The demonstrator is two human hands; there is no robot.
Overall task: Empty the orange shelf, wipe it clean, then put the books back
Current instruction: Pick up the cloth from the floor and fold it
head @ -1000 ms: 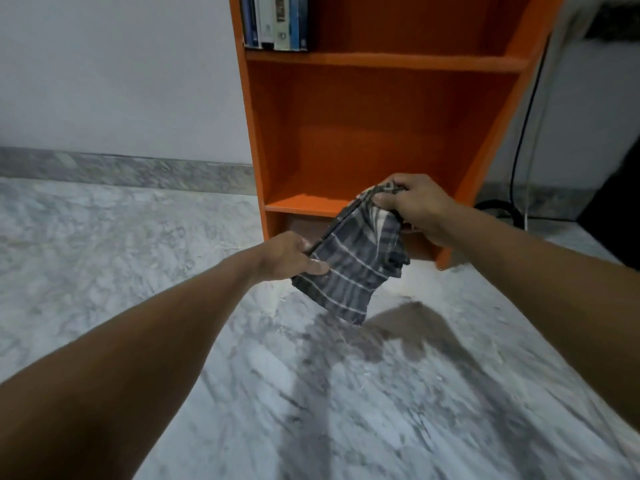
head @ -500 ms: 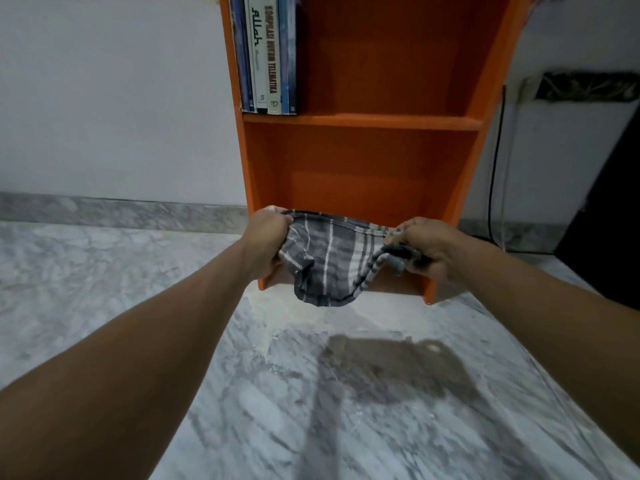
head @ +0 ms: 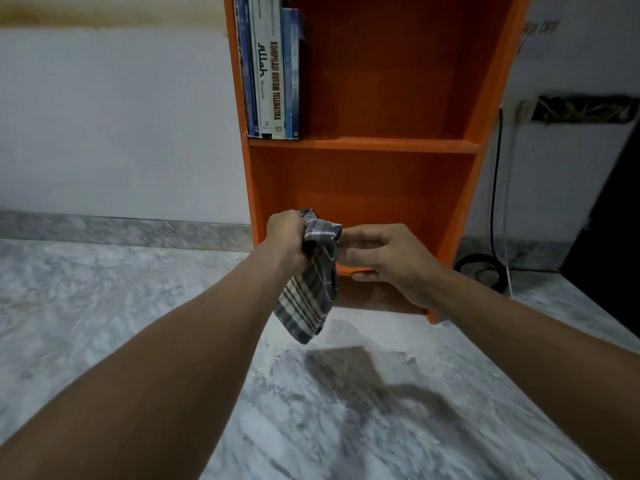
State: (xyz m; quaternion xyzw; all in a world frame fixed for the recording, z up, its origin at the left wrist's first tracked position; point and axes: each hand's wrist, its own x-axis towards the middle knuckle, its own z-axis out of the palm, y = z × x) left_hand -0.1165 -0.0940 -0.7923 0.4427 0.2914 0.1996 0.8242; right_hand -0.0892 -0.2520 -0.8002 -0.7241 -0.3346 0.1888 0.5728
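An orange shelf [head: 363, 146] stands against the wall in front of me. Several books [head: 270, 71] stand upright at the left end of its upper board. The lower compartment holds nothing that I can see. My left hand [head: 287, 242] grips the top of a grey and white striped cloth [head: 310, 299], which hangs down in front of the shelf's bottom board. My right hand [head: 384, 259] is just right of the cloth, fingers stretched toward it and fingertips touching its top edge.
Grey marble floor [head: 138, 306] spreads all around. A black cable [head: 495, 209] runs down the wall right of the shelf and coils on the floor. A dark object [head: 609, 244] stands at the far right.
The cloth was stretched between both hands; now my right hand has let go and the cloth hangs bunched from my left hand alone. The view has tilted up, showing more of the books.
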